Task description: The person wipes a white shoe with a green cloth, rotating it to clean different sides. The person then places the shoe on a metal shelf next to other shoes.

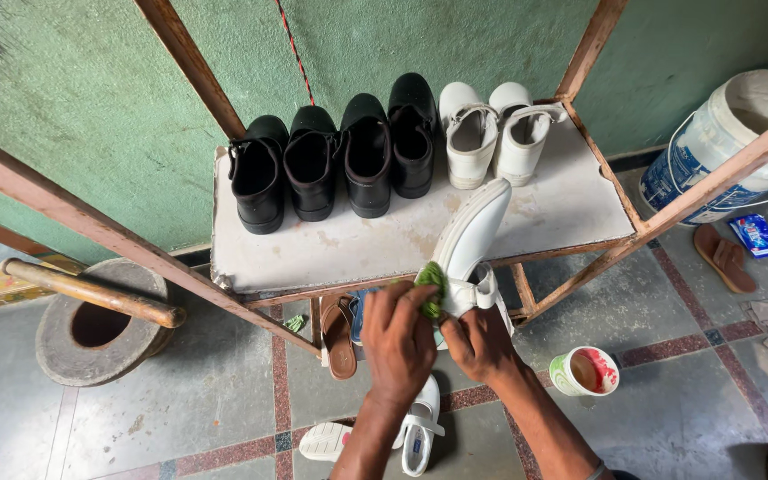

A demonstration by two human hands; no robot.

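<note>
Scrubbing step, it seems: left hand (399, 342) has its fingers clamped on a green scrub pad (432, 286), pressed to a white shoe (473, 238) at the bench (357, 244) edge, 6 o'clock of the white pair; right hand (480, 342) fingers grip its heel. Next move likely needs steady rubbing along the upper

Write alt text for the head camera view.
Seen from above, a left hand presses a green scrubber against a white shoe that the right hand holds. Behind it, four black shoes and two white shoes line a worn shelf.
</note>
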